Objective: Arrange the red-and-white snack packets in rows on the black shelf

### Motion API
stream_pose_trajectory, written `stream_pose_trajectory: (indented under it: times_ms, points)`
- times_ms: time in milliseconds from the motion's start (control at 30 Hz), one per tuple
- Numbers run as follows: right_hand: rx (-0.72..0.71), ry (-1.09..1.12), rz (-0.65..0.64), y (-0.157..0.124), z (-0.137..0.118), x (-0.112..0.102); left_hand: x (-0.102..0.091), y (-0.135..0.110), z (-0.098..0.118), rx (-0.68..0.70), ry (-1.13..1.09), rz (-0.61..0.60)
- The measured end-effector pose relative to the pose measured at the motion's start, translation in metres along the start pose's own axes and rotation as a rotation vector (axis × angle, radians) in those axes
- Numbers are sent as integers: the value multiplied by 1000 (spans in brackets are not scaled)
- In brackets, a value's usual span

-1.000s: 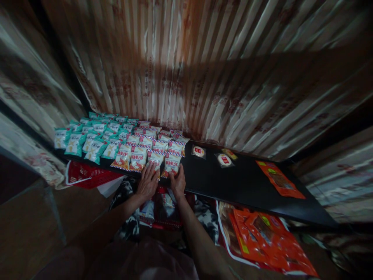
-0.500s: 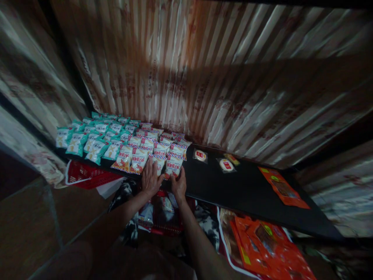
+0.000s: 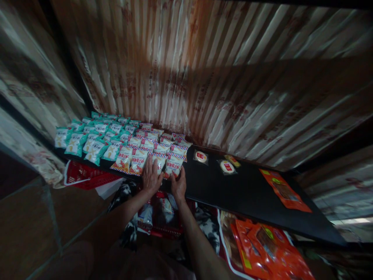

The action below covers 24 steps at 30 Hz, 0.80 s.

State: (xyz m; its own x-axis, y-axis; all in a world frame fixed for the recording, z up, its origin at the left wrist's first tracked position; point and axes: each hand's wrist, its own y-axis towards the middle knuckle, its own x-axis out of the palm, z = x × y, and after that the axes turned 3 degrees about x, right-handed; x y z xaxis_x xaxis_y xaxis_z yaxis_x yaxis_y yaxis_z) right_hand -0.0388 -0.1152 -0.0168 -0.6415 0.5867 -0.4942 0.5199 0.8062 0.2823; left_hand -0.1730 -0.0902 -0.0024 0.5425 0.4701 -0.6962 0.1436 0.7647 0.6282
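**At the shelf's front edge, the left hand shifts over a packet**

In the head view, the only one, the left hand [image 3: 150,179] lies higher on the inner packet [image 3: 160,162] than a second ago, its thumb now spread toward the end packet [image 3: 174,163]. The left hand is fairly flat, its fingers extended, covering much of the inner packet. The right hand [image 3: 178,186] brackets the end packet's lower right corner, thumb in front and fingers at the side, as it did then; whether it pinches cannot be told.

On the shelf [image 3: 215,186], these two packets stand side by side at the right end of the front row of striped packets, and the row has four in front, as a second ago. Teal packets [image 3: 97,149] fill the left end; a round pack [image 3: 201,156] lies to the right, apart from the rows. Below, between the person's legs, a basket [image 3: 163,234] contains more packets.

With the count unchanged, the change looks like fine adjustment: the pair seems placed, its alignment perhaps being evened.
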Motion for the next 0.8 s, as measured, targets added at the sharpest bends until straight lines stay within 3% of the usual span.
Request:
stream_pose_trajectory:
  times_ms: [167, 333, 600, 800]
  points:
    - [-2, 23, -32, 8, -4, -1, -1, 14, -1, 26, 14, -23]
    - [-48, -22, -84, 6, 1, -4, 0, 7, -7, 75, 50, -64]
    - [-60, -15, -73, 1, 5, -3, 1, 3, -11, 103, 98, -66]
    - [-46, -50, -15, -3, 4, -3, -13, 3, -6, 119, 77, -83]
